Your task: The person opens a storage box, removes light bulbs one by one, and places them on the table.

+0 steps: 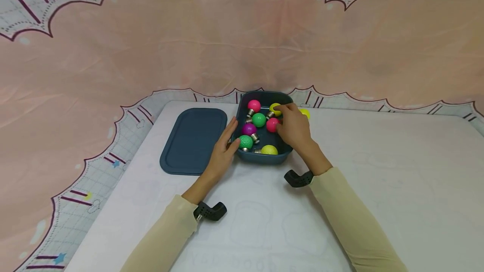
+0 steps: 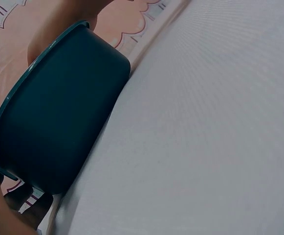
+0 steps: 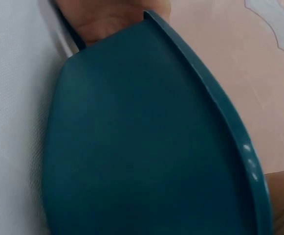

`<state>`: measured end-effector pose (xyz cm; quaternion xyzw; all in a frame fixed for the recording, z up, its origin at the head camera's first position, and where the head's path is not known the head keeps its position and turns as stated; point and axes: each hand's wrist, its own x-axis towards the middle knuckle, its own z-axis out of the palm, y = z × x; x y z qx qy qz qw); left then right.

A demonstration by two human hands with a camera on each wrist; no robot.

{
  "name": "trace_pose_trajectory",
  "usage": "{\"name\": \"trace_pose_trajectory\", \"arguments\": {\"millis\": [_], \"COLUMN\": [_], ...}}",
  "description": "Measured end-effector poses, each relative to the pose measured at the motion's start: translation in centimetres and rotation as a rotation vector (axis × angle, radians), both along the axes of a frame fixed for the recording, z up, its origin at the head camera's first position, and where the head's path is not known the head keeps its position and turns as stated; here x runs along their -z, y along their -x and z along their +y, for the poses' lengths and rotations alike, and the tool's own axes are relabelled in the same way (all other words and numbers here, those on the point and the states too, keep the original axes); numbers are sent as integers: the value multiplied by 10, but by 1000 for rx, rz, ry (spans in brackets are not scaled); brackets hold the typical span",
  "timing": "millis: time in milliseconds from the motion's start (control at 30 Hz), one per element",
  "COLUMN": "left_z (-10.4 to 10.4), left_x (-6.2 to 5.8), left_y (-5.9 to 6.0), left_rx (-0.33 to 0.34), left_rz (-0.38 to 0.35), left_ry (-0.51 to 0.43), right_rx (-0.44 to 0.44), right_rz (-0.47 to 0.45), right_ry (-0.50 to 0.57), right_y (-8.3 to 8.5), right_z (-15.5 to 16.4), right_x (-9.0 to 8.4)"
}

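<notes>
A dark blue box (image 1: 263,159) holds several small bulbs with silver screw bases, among them a purple bulb (image 1: 248,129) and a textured green bulb (image 1: 245,142). My left hand (image 1: 223,148) lies along the box's left wall, fingers extended and thumb at the near left rim. My right hand (image 1: 294,126) reaches over the right rim with bent fingers. Its fingertips overlap a yellow bulb (image 1: 274,108), and its thumb is right by a pink bulb (image 1: 272,125); I cannot tell whether it pinches either. In the right wrist view the box wall (image 3: 142,137) hides the fingertips.
Left of the box, the matching blue lid (image 1: 194,139) lies flat on the white table (image 1: 378,171). Another yellow bulb (image 1: 304,113) shows beyond my right hand, outside the box. A patterned peach cloth (image 1: 242,45) hangs behind the table.
</notes>
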<state>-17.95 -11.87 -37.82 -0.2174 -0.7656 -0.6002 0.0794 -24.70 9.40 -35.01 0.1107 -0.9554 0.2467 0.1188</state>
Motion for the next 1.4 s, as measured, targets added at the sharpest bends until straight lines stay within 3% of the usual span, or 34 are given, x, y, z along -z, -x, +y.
{"name": "trace_pose_trajectory", "arguments": {"millis": [600,1400], "left_z": [0,0], "left_x": [0,0], "left_y": [-1,0], "left_rx": [-4,-1], "left_rz": [-22,-24], "left_ry": [-2,-14], "right_rx": [-86,-171], "right_rz": [-62,-132], "right_ry": [-198,-252], "right_y": [1,4], "right_z": [0,3], "right_x": [3,0]}}
